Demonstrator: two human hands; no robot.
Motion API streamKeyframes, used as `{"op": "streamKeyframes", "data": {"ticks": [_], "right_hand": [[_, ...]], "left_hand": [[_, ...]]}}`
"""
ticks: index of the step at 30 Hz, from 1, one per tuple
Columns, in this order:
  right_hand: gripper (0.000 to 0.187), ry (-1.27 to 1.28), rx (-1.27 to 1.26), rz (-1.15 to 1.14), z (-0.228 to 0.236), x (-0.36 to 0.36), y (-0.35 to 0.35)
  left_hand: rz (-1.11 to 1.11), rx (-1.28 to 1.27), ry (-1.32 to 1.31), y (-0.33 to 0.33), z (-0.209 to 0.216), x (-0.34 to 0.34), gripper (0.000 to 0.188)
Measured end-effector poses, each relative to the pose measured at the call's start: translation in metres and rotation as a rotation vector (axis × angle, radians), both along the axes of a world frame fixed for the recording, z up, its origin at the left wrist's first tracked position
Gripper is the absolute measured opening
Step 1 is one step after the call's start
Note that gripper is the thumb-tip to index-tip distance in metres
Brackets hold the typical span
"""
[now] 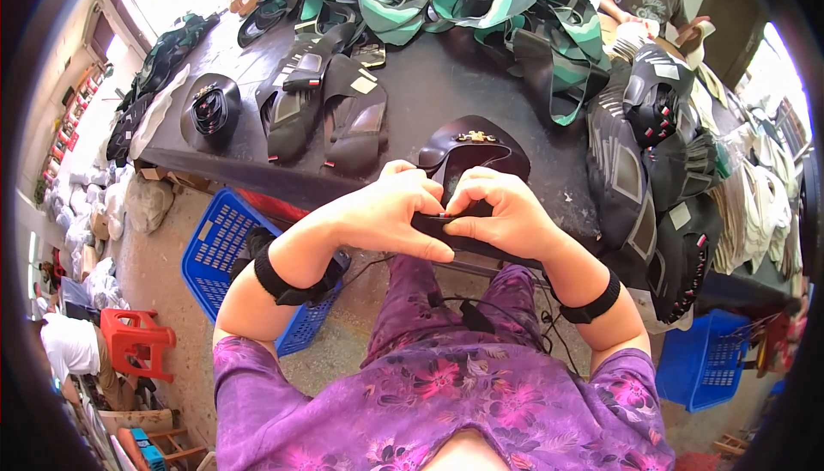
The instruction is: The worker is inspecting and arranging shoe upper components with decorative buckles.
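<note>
The right hand [506, 215] pinches a black piece [429, 225] by its edge beside a small red-and-white tag [445, 214], while the left hand [386, 212] meets it there, thumb extended (whether gripping, I cannot tell). Best to keep that edge taut and the tag straight between both hands.

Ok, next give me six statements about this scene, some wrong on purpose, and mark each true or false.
1. The left hand and right hand meet at the near side of the black piece with gold-coloured hardware. True.
2. The right hand holds scissors. False: its thumb and forefinger pinch the black piece.
3. A red stool is off to the left. True.
4. The stool stands on a table. False: it is on the floor.
5. A black band circles the left arm. True.
6. The green material lies on the floor. False: the green-and-black pieces are heaped on the table.
</note>
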State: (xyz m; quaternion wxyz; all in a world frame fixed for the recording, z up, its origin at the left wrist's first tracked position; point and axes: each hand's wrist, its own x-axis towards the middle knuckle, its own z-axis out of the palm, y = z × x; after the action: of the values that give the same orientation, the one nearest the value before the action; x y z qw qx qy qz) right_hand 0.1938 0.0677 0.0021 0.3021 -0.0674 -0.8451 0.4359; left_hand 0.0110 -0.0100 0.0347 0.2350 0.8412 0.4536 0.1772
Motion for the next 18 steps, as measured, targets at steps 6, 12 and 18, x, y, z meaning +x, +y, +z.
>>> {"op": "streamKeyframes", "data": {"ticks": [6, 12, 18], "right_hand": [[0.025, 0.034, 0.146, -0.044, -0.007, 0.005, -0.005], [0.03, 0.317, -0.152, -0.391, -0.034, 0.045, -0.005], [0.023, 0.44, -1.372, -0.223, -0.085, 0.053, -0.015]], "left_hand": [[0.011, 0.034, 0.003, 0.002, -0.002, 0.005, 0.031], [0.04, 0.282, -0.087, -0.014, 0.001, -0.004, 0.025], [0.035, -0.042, -0.158, -0.022, -0.001, -0.012, 0.022]]}}
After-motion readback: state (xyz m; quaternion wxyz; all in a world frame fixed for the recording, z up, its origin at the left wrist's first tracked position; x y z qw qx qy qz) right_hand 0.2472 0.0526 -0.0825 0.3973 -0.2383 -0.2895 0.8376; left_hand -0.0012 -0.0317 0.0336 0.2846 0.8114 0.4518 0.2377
